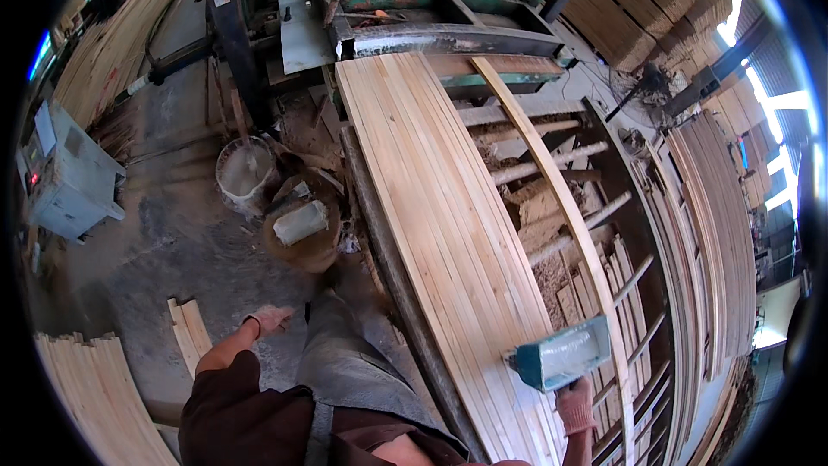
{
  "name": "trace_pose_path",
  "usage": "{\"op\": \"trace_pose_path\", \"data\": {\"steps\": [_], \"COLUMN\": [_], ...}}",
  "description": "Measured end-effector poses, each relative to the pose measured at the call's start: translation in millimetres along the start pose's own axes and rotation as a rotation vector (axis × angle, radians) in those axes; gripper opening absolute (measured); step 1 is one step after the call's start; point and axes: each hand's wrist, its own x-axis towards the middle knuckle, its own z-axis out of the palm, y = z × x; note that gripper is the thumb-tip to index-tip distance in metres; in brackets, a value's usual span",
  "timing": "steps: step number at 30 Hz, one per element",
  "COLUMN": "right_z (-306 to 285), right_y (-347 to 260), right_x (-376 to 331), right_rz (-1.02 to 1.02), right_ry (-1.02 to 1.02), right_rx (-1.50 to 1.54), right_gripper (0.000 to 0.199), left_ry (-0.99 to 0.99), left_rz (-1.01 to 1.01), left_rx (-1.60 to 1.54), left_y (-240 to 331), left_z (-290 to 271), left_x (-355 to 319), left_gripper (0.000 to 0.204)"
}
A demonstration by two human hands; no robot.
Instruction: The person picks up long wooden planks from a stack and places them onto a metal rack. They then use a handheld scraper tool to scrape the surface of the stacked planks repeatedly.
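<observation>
My right hand [576, 404], in a reddish glove, grips a teal box-shaped tool [561, 354] held over the near end of a row of long pale wooden slats [440, 207] laid side by side on a metal frame. One single slat [552, 190] lies apart to the right across the frame's rollers. My left hand [269, 319] hangs free at my left side above the dusty floor, fingers loosely apart, holding nothing. My grey trouser leg [345, 362] stands between the two hands.
A white bucket [243, 174] and a brown basin holding a white container [302, 223] sit on the floor left of the frame. A grey control box [65, 177] stands far left. Slat stacks [103, 397] lie lower left and at right [716, 233]. A green machine [431, 9] is beyond.
</observation>
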Motion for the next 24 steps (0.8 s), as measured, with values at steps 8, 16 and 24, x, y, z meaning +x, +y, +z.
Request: {"op": "trace_pose_path", "data": {"steps": [8,16,24], "right_z": [91,237,255], "right_y": [-279,-521,-545], "right_x": [270,520,569], "right_rz": [-0.440,-0.845,-0.649], "right_ry": [-0.050,0.050,-0.096], "right_rx": [-0.147,-0.544,-0.037], "right_gripper": [0.033,0.030,0.047], "left_ry": [0.045,0.049,-0.106], "left_rz": [0.101,0.137,0.120], "left_rx": [-0.189,-0.523,-0.638], "left_y": [96,130,69], "left_z": [-37,-82,-96], "left_x": [72,97,157], "left_gripper": [0.038,0.063,0.050]}}
